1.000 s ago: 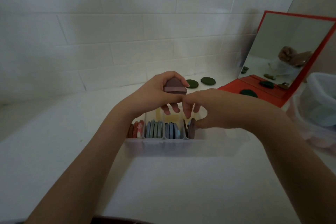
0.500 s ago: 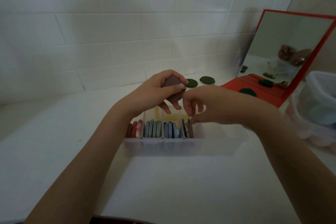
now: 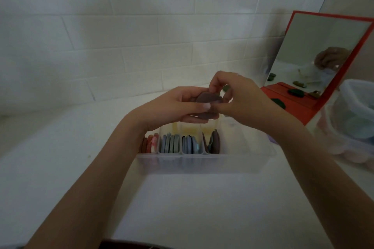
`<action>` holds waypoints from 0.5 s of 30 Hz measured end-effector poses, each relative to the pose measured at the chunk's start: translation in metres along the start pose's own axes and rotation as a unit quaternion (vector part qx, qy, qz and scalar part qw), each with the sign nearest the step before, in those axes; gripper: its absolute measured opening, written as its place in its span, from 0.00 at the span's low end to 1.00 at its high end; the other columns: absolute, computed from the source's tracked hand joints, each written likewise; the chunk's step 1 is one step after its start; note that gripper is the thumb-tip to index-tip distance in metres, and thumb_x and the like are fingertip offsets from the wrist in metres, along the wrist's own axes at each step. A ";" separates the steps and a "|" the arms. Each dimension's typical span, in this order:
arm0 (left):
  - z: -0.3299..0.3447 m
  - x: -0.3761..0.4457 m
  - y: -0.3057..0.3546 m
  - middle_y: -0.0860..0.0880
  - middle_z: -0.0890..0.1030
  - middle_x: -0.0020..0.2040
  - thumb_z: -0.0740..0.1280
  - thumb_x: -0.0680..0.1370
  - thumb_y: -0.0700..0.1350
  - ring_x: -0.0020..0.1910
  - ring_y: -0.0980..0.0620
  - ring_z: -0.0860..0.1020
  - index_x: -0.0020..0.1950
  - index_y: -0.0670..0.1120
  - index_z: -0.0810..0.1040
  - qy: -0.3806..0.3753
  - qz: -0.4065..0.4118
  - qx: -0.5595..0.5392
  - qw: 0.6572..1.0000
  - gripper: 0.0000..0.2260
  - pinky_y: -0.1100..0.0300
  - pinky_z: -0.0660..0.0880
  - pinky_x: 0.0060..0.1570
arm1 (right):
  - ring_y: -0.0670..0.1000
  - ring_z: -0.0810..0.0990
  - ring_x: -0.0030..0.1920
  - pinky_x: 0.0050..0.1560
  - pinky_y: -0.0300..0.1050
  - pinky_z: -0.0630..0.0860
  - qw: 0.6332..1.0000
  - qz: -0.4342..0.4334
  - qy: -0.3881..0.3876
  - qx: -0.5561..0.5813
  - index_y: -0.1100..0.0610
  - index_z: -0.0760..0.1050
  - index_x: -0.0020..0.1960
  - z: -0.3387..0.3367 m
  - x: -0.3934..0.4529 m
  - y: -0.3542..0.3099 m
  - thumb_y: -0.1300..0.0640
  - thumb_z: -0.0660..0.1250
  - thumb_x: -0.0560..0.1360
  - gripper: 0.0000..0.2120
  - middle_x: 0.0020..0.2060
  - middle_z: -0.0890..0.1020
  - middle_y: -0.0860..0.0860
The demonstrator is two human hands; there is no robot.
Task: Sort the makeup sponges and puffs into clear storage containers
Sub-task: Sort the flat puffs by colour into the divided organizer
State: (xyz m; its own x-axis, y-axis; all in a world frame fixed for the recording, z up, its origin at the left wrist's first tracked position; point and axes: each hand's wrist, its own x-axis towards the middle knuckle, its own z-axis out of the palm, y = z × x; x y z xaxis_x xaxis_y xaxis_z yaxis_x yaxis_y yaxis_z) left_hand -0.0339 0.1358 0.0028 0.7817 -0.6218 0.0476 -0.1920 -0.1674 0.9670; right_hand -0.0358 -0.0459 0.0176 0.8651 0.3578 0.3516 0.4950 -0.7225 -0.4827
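Now your left hand grips a small stack of mauve puffs above the clear divided container, thumb laid across the top and fingers curled under. Half a second ago that hand held the stack higher on edge; it has tipped flatter since. Your right hand has come up out of the container, where its fingers were down among the dark puffs, and its fingertips pinch the right edge of the stack, so both hands hold the same puffs between them, touching.

Below the hands, reading left to right, the container's front row holds red and pink puffs on edge, then grey-blue puffs, then darker blue puffs, then a few dark brown puffs, one of which stands upright where your right hand was. The compartments right of those look bare, though your right forearm hides part of them. Yellow sponges show in the back row, beneath the left hand.

Further right on the white bench, a red case with a mirror stands open with green puffs on it, and 1 clear tub sits at the frame edge.
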 end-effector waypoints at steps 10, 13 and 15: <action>0.001 0.002 -0.004 0.50 0.79 0.45 0.61 0.75 0.61 0.47 0.53 0.77 0.38 0.51 0.84 0.119 0.085 0.214 0.966 0.19 0.53 0.71 0.56 | 0.47 0.81 0.39 0.44 0.41 0.78 0.998 -0.017 -0.029 0.047 0.54 0.77 0.40 -0.038 -0.004 0.003 0.66 0.74 0.67 0.09 0.38 0.82 0.46; 0.006 0.004 -0.007 0.56 0.74 0.56 0.57 0.75 0.66 0.53 0.63 0.72 0.47 0.53 0.86 0.008 0.046 0.259 0.965 0.23 0.60 0.66 0.59 | 0.47 0.82 0.40 0.48 0.47 0.79 0.998 -0.014 -0.041 0.041 0.54 0.78 0.41 -0.038 -0.004 0.005 0.65 0.74 0.68 0.08 0.38 0.82 0.46; 0.006 0.007 -0.012 0.58 0.72 0.62 0.54 0.72 0.71 0.63 0.57 0.69 0.51 0.55 0.85 -0.023 0.025 0.270 0.962 0.27 0.51 0.64 0.67 | 0.48 0.82 0.39 0.50 0.50 0.79 0.998 -0.021 -0.047 0.044 0.55 0.78 0.41 -0.037 -0.004 0.004 0.65 0.74 0.68 0.08 0.38 0.82 0.46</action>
State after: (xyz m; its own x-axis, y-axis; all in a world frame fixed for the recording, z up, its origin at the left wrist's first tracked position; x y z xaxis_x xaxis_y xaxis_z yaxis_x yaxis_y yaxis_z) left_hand -0.0303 0.1287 -0.0098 0.7382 -0.6711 0.0680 -0.5191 -0.5008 0.6926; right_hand -0.0400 -0.0724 0.0442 0.8449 0.4441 0.2982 0.5330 -0.6526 -0.5386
